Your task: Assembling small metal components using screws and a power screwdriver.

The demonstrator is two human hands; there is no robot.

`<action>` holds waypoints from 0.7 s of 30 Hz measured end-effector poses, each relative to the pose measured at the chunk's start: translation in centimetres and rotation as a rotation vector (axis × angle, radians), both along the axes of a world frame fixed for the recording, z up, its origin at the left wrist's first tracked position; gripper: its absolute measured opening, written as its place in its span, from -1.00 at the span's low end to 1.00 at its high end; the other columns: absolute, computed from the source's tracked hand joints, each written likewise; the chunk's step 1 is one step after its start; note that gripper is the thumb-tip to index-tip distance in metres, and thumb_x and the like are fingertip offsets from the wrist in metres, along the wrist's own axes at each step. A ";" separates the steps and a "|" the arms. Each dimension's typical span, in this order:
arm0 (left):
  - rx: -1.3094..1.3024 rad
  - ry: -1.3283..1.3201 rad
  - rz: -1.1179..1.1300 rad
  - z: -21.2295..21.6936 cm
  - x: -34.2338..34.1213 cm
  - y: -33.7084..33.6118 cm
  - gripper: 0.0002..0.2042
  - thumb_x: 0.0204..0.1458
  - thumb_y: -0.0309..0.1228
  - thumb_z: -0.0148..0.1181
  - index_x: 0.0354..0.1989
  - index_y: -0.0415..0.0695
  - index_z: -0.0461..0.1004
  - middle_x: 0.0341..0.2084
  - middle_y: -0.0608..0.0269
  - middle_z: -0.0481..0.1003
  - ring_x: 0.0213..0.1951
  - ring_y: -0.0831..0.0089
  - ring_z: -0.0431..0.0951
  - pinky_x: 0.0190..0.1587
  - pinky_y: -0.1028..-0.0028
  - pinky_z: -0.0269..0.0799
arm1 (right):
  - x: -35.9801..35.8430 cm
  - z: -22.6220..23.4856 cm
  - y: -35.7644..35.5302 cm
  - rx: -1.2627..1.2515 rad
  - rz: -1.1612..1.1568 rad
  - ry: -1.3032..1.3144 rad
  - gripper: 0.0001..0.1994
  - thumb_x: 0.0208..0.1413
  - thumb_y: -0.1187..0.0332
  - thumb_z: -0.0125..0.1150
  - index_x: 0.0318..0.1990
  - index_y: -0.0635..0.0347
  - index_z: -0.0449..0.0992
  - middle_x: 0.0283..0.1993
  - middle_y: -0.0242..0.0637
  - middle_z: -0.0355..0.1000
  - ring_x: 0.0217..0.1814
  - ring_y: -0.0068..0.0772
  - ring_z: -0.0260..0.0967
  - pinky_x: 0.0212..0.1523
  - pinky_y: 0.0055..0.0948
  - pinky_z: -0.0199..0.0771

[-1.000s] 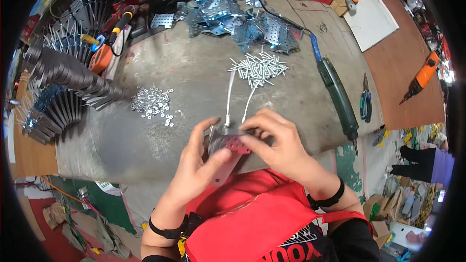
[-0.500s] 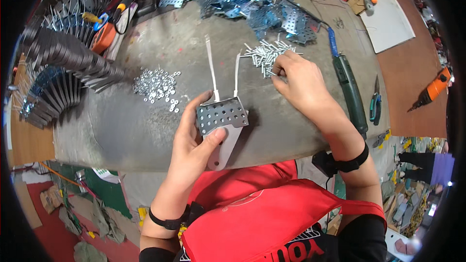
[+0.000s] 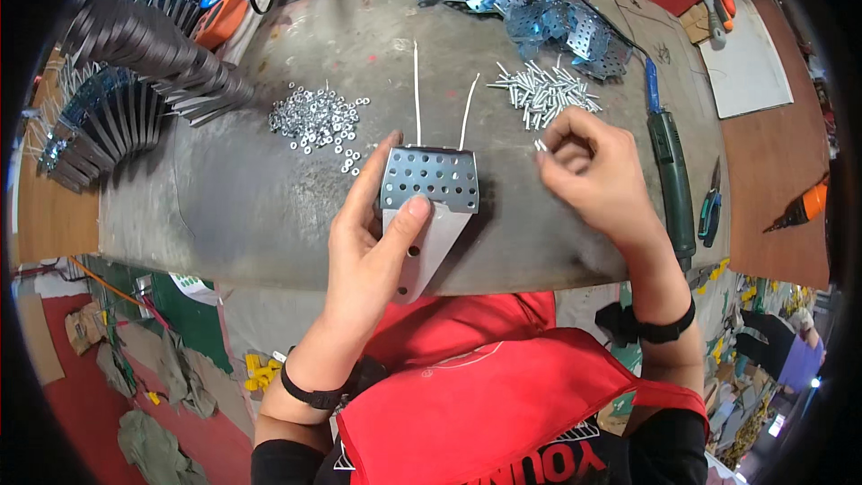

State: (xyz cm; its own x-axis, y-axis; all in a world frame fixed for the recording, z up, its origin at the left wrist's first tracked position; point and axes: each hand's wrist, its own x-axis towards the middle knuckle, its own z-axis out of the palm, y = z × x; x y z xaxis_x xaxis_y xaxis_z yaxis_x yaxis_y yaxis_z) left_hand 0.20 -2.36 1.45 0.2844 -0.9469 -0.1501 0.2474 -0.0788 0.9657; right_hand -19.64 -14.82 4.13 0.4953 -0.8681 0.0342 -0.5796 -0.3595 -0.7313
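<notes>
The left hand [image 3: 364, 247] grips a grey metal bracket [image 3: 444, 229] over the near edge of the table [image 3: 260, 224], its thumb pressed on the front by the lower edge of a perforated plate [image 3: 431, 175], with two white wires [image 3: 417, 94] extending beyond the far edge. To its right, the right hand [image 3: 597, 171] has curled fingers, thumb and forefinger pinching a small silvery fastener [image 3: 540, 145], near the pile of screws [image 3: 546, 94], while a heap of washers [image 3: 314, 117] lies left of the bracket
</notes>
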 end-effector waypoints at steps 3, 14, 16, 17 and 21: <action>-0.031 0.008 0.031 -0.1 0.0 -0.1 -0.45 0.13 -0.40 0.13 0.26 -0.32 0.13 -0.08 0.13 0.44 -0.12 0.52 0.46 -0.06 0.52 0.37 | 1.0 1.1 2.8 0.371 0.052 -0.276 -0.89 -0.02 0.52 0.23 -0.34 0.34 0.46 -0.42 -0.30 0.45 -0.43 -0.64 0.42 -0.41 -0.60 0.42; -0.033 -0.132 0.064 0.1 -1.1 0.3 -0.55 0.12 -0.43 0.15 0.15 -0.34 0.26 -0.17 0.21 0.49 -0.20 0.60 0.46 -0.22 0.61 0.42 | 2.5 0.9 4.2 0.613 0.013 -0.342 -0.90 0.04 0.54 0.22 -0.31 0.39 0.45 -0.43 -0.30 0.47 -0.43 -0.65 0.42 -0.42 -0.61 0.43; -0.034 -0.145 0.069 0.0 -1.4 0.4 -0.57 0.11 -0.43 0.16 0.13 -0.34 0.29 -0.20 0.23 0.50 -0.22 0.62 0.47 -0.24 0.63 0.41 | 2.6 0.2 4.5 0.389 0.038 -0.265 -0.91 0.01 0.54 0.24 -0.35 0.36 0.46 -0.47 -0.27 0.46 -0.49 -0.65 0.40 -0.44 -0.60 0.41; -0.037 -0.161 0.070 -0.1 -1.4 0.2 -0.60 0.11 -0.44 0.16 0.10 -0.34 0.31 -0.23 0.25 0.50 -0.25 0.63 0.47 -0.26 0.63 0.41 | 2.7 0.3 4.5 0.391 0.043 -0.265 -0.91 0.01 0.54 0.24 -0.35 0.36 0.46 -0.47 -0.27 0.46 -0.49 -0.65 0.40 -0.44 -0.60 0.41; 0.061 -0.073 0.014 -0.1 -0.6 -0.1 -0.65 0.13 -0.46 0.14 0.06 -0.35 0.33 -0.28 0.28 0.50 -0.32 0.69 0.45 -0.35 0.67 0.38 | 3.2 1.2 4.4 0.035 0.096 -0.216 -0.92 -0.03 0.54 0.24 -0.36 0.28 0.47 -0.46 -0.22 0.41 -0.49 -0.40 0.43 -0.46 -0.48 0.42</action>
State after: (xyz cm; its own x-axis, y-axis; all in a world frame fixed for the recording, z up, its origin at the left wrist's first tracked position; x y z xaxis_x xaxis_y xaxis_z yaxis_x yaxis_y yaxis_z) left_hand -0.43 -2.47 1.36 0.3101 -0.9324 -0.1856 0.1779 -0.1349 0.9748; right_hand -16.47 -10.45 5.31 0.5601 -0.8198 0.1192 -0.3728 -0.3780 -0.8474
